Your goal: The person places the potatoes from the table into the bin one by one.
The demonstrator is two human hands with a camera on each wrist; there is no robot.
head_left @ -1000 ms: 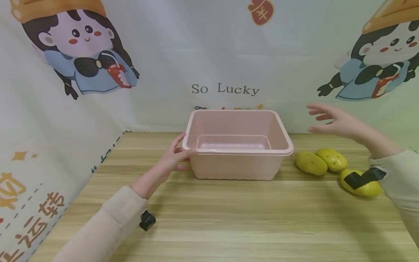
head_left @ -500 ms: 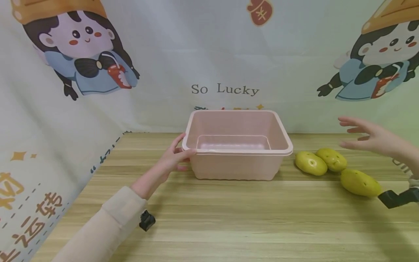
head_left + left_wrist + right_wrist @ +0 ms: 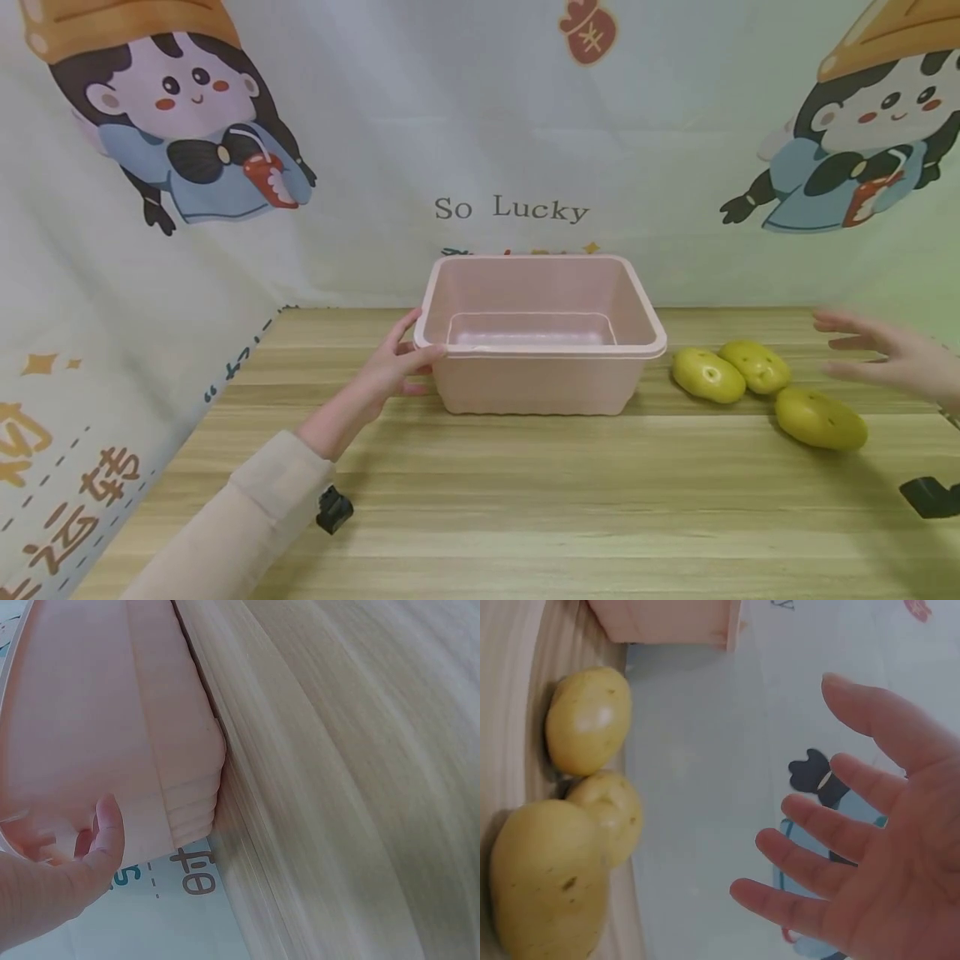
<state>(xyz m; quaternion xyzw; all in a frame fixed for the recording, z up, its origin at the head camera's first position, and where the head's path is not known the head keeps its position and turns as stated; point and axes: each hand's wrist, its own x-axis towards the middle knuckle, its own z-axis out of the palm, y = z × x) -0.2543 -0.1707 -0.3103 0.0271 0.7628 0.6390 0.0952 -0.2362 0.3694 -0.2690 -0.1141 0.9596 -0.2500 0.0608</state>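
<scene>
A pink plastic storage bin (image 3: 536,385) stands upright on the wooden table with nothing inside it. My left hand (image 3: 386,367) grips its near left corner, thumb over the front rim and fingers along the left side; the left wrist view shows the thumb (image 3: 110,825) against the bin. Right of the bin lie three yellow potatoes: one nearest the bin (image 3: 708,375), one just behind it (image 3: 754,367), and a larger one (image 3: 821,419) nearer me. Above and right of them, my right hand (image 3: 888,358) hovers with spread fingers, holding nothing, as the right wrist view confirms.
A light cloth (image 3: 360,167) printed with cartoon figures hangs right behind the bin and along the left side. Black camera mounts (image 3: 334,510) sit at both wrists. The wood-grain table (image 3: 525,500) extends in front of the bin.
My right hand has moved right and downward, from beside the bin's right end to beyond the potatoes. The left hand, bin and potatoes have stayed put; the head view has shifted slightly.
</scene>
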